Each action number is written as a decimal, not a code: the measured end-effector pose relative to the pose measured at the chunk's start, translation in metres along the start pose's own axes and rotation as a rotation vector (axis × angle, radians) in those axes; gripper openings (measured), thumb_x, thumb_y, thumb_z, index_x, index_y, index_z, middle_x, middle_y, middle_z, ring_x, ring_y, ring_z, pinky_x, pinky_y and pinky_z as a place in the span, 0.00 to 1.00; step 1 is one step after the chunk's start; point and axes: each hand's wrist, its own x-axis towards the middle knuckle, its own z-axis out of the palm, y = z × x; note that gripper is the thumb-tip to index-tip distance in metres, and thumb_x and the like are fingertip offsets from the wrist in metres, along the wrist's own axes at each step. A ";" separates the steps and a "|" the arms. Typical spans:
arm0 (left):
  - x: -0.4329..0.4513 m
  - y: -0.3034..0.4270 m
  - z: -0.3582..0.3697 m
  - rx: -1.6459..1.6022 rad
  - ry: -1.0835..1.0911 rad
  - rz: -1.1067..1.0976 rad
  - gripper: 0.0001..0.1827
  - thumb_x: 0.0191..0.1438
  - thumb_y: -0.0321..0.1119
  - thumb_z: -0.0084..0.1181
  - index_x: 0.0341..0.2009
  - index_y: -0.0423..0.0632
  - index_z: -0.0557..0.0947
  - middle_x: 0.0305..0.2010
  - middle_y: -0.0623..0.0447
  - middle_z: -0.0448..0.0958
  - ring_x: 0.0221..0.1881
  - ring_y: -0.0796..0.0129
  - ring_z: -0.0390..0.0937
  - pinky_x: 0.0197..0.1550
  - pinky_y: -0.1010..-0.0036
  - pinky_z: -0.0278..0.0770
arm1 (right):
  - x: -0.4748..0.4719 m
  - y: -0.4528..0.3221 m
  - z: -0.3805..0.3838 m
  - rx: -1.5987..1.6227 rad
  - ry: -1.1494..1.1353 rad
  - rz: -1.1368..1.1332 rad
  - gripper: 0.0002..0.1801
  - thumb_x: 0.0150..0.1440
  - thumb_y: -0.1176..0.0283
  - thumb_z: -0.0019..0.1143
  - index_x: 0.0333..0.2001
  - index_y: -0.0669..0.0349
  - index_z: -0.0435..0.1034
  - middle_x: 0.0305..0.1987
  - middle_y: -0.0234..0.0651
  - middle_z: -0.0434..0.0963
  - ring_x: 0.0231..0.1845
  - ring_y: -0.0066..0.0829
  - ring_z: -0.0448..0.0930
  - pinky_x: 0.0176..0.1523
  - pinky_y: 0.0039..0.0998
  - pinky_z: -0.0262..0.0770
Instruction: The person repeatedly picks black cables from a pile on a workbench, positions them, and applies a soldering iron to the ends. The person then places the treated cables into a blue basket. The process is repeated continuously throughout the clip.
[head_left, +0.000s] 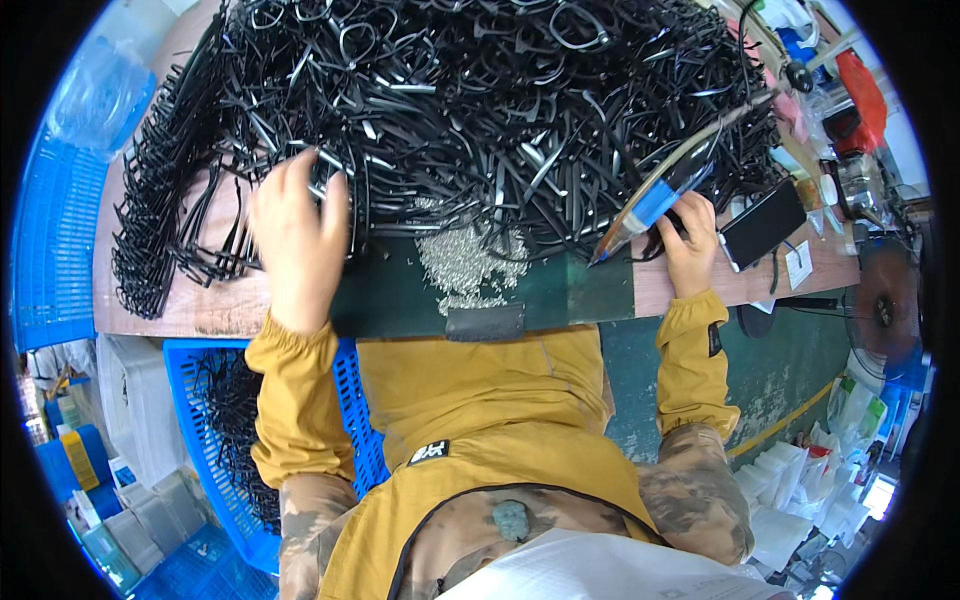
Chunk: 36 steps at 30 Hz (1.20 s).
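Observation:
A large heap of black eyeglass frames and temples (465, 127) covers the back of the wooden table. My left hand (300, 225) is at the heap's front left, fingers raised and spread over black temples; whether it holds one cannot be told. My right hand (691, 240) is at the right, its thumb and fingers curled around something dark beside an upright wand-like tool wrapped in blue tape (652, 202). Its grip is partly hidden. Between my hands, a pile of small silvery metal parts (469, 262) lies on a dark green mat (555, 292).
Stacked black temples (150, 202) line the table's left end. A smartphone (763, 225) lies right of my right hand. A blue plastic crate (184, 390) with black pieces stands below the table's front left. A fan (885, 307) stands at the right.

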 end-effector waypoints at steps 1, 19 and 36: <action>0.023 0.016 0.011 -0.122 0.085 0.096 0.20 0.59 0.36 0.59 0.54 0.44 0.78 0.46 0.43 0.78 0.49 0.50 0.77 0.56 0.59 0.71 | 0.004 0.005 0.002 0.025 0.040 -0.012 0.12 0.47 0.84 0.64 0.38 0.66 0.77 0.43 0.42 0.80 0.51 0.43 0.77 0.58 0.38 0.71; 0.233 0.086 0.081 -0.645 -0.083 -0.184 0.09 0.50 0.31 0.61 0.24 0.40 0.78 0.21 0.44 0.78 0.23 0.68 0.77 0.29 0.70 0.77 | -0.049 -0.113 -0.020 1.198 0.177 0.372 0.10 0.65 0.82 0.42 0.45 0.71 0.72 0.26 0.43 0.72 0.17 0.28 0.71 0.18 0.23 0.64; -0.172 0.128 0.022 -1.382 -0.035 -0.390 0.24 0.62 0.17 0.51 0.59 0.43 0.60 0.44 0.44 0.76 0.53 0.57 0.79 0.57 0.64 0.75 | -0.056 -0.192 0.066 0.722 -0.432 0.541 0.04 0.59 0.80 0.62 0.38 0.69 0.77 0.32 0.34 0.78 0.24 0.20 0.80 0.28 0.21 0.76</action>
